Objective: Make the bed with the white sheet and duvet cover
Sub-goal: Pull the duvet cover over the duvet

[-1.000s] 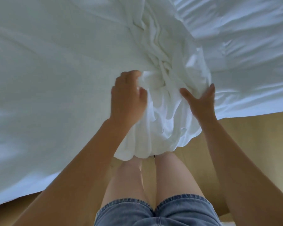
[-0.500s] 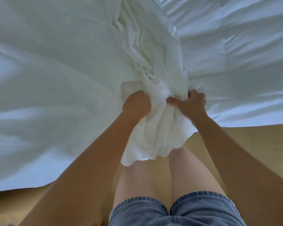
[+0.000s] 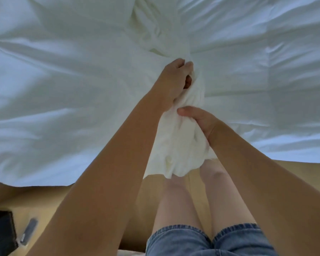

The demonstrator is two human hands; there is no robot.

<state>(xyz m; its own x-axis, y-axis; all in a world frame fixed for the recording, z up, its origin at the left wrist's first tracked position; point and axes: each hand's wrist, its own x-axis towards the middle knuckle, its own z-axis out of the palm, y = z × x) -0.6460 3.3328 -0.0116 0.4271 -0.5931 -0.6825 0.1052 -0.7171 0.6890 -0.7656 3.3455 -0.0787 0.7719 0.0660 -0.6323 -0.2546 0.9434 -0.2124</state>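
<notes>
Bunching white fabric [image 3: 175,148] at bed [image 3: 63,89] edge: left hand [image 3: 174,80], right hand [image 3: 201,122] both clenched on gathered folds. Next, likely: spreading it flat, even pull needed.

Both arms bare, stretched forward and converging at centre. Left hand [image 3: 173,78] further out, fingers curled into a closed fist, knuckles up, gripping bunched white fabric [image 3: 175,148]. Right hand [image 3: 199,121] nearer the body and just below the left, thumb [image 3: 185,110] pointing left across the top of the bunch, remaining fingers wrapped underneath and hidden. Hands close together, not touching. Bare legs [image 3: 175,202] and denim shorts [image 3: 201,241] visible below.
</notes>
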